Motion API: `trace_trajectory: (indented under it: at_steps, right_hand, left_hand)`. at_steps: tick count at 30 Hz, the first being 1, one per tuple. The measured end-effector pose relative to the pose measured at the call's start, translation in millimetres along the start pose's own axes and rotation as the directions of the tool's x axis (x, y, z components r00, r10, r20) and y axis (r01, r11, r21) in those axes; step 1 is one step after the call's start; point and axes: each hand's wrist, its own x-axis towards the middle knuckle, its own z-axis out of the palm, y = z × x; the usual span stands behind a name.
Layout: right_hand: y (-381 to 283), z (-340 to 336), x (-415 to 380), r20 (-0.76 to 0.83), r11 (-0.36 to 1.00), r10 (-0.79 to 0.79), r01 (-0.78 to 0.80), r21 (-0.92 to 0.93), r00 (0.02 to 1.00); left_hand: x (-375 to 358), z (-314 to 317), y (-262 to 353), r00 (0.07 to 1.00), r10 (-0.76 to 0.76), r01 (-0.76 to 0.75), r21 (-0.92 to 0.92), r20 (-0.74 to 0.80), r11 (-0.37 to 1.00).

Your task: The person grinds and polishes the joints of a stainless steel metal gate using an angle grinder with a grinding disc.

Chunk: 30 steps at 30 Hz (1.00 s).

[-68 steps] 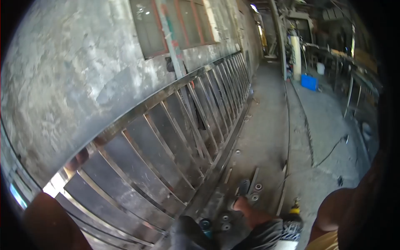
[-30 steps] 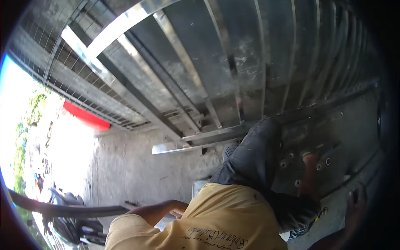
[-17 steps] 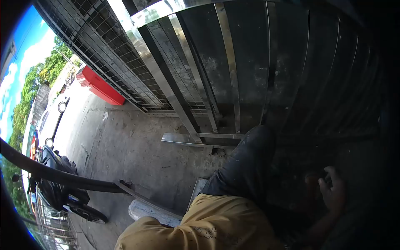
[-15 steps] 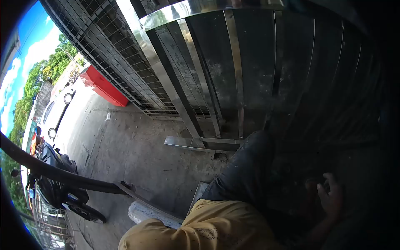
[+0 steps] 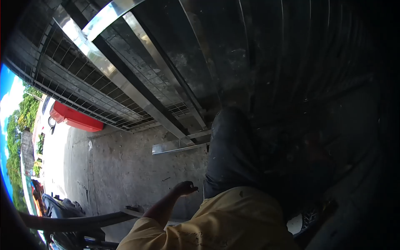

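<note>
Metal railing [image 5: 121, 81]: stands across the upper part of the frame. End post slants from the upper left down to the floor near frame centre. Top rail [image 5: 111, 16] shiny, curved by the lens, meeting the post at upper left. Upright bars [image 5: 155, 46] follow to the right, fading into shadow. Bottom rail [image 5: 173, 146] lies low; its bright end projects to the left of the post foot.

Left hand [image 5: 186, 188]: below the bottom rail, apart from it, just beside the dark trouser leg [image 5: 229, 152]. Fingers loosely bent; cannot tell whether the grip holds anything small. Right hand: not made out in the dark lower right, so its grip cannot be told.

Bent knee: close in front of the bottom rail; contact cannot be told. Yellow shirt [image 5: 235, 221]: bottom centre, with faint dark lettering.

Wire mesh [image 5: 79, 85]: upper left, behind the end post. Concrete floor [image 5: 125, 166]: lit at left and centre, dark at right.

Farther out: red container [image 5: 77, 118] at the left, near the mesh's lower edge. Dark curved bar [image 5: 79, 223] crosses the lower left, in front of a motorcycle [image 5: 62, 207]. Trees [image 5: 27, 109] and bright sky, far left.
</note>
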Motion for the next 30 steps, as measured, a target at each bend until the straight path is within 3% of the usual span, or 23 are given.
trace_trajectory:
  at_steps: [1,2,3,4,5,6,7,8,9,10,12,16,17,18,21,24,26,27,28,30]
  right_hand:
    - [-41,-3,-55,0.273,0.975,0.219,-0.218,-0.038,0.937]
    - [-84,-5,-110,0.511,0.91,0.411,-0.371,-0.185,0.755]
    - [-131,-1,-153,0.641,0.603,0.665,-0.782,-0.157,0.384]
    - [-177,1,-193,0.631,0.132,0.773,-0.954,-0.269,-0.071]
    - [-209,-66,-187,0.739,0.01,0.609,-0.929,-0.37,-0.288]
    - [-238,-101,-188,0.771,-0.104,0.509,-0.916,-0.387,-0.383]
    - [-256,-144,-173,0.747,-0.175,0.543,-0.921,-0.347,-0.385]
    - [-271,-145,-173,0.699,-0.178,0.622,-0.933,-0.312,-0.352]
    - [-274,-148,-167,0.662,-0.179,0.648,-0.921,-0.347,-0.376]
    - [-273,-146,-161,0.64,-0.165,0.667,-0.913,-0.373,-0.382]
    - [-270,-148,-165,0.636,-0.159,0.689,-0.928,-0.337,-0.349]
    - [-261,-154,-167,0.638,-0.154,0.707,-0.947,-0.282,-0.306]
    - [-269,-143,-173,0.552,-0.13,0.786,-0.947,-0.292,-0.278]
    - [-275,-135,-182,0.501,-0.108,0.834,-0.959,-0.261,-0.23]
    - [-269,-111,-205,0.537,-0.129,0.81,-0.966,-0.225,-0.233]
    - [-230,-94,-249,0.71,-0.264,0.636,-0.95,-0.165,-0.301]
    - [-206,-80,-284,0.618,-0.278,0.639,-0.887,-0.369,-0.457]
    - [-195,-73,-286,0.463,-0.344,0.627,-0.756,-0.557,-0.626]
    - [-179,-74,-288,0.445,-0.444,0.514,-0.671,-0.594,-0.734]
    - [-194,-63,-284,0.496,-0.489,0.552,-0.742,-0.458,-0.67]
  left_hand:
    - [16,-15,5,0.988,-0.034,0.021,-0.084,-0.15,0.996]
    - [39,-31,14,0.964,-0.041,-0.002,-0.163,-0.263,0.987]
    - [59,-45,20,0.948,-0.097,-0.009,-0.332,-0.302,0.943]
    - [84,-51,18,0.937,-0.083,-0.078,-0.437,-0.339,0.896]
    - [100,-61,21,0.917,0.036,-0.217,-0.423,-0.397,0.88]
    - [110,-74,34,0.876,0.163,-0.323,-0.301,-0.455,0.897]
    - [117,-87,49,0.816,0.287,-0.418,-0.17,-0.502,0.892]
    - [139,-94,38,0.808,0.406,-0.474,-0.062,-0.426,0.878]
    - [130,-100,69,0.801,0.38,-0.531,-0.255,-0.461,0.808]
    - [122,-104,85,0.782,0.394,-0.563,-0.276,-0.483,0.779]
    - [182,-131,30,0.678,0.602,-0.609,0.136,-0.421,0.781]
    - [179,-103,117,0.839,0.464,-0.465,0.069,-0.283,0.883]
    - [178,-90,139,0.874,0.43,-0.429,0.055,-0.227,0.901]
    - [184,-81,156,0.892,0.412,-0.41,0.049,-0.185,0.911]
    - [196,-55,183,0.925,0.372,-0.368,0.055,-0.077,0.928]
    - [205,-36,199,0.939,0.344,-0.343,0.054,-0.017,0.938]
    - [211,-27,206,0.943,0.332,-0.333,0.035,0.017,0.942]
    - [214,-21,210,0.945,0.327,-0.328,0.023,0.029,0.944]
    - [216,-18,213,0.945,0.326,-0.327,0.026,0.037,0.945]
    - [222,-12,226,0.937,0.344,-0.347,0.041,0.061,0.937]
